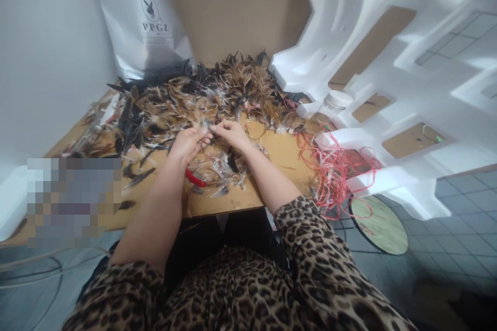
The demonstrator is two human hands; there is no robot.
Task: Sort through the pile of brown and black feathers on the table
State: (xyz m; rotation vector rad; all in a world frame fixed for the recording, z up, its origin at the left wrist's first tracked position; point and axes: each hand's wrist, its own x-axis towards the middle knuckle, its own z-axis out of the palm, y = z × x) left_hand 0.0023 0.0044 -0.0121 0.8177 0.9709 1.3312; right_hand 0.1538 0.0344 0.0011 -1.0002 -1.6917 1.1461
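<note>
Two hands meet over the middle of the tabletop: the left hand and right hand both pinch a small feather bundle between their fingertips, at the near fringe of a brown and black feather heap toward the far edge. Red-handled pliers lie under the left wrist. Red string spills over the right edge, beside white foam packing.
</note>
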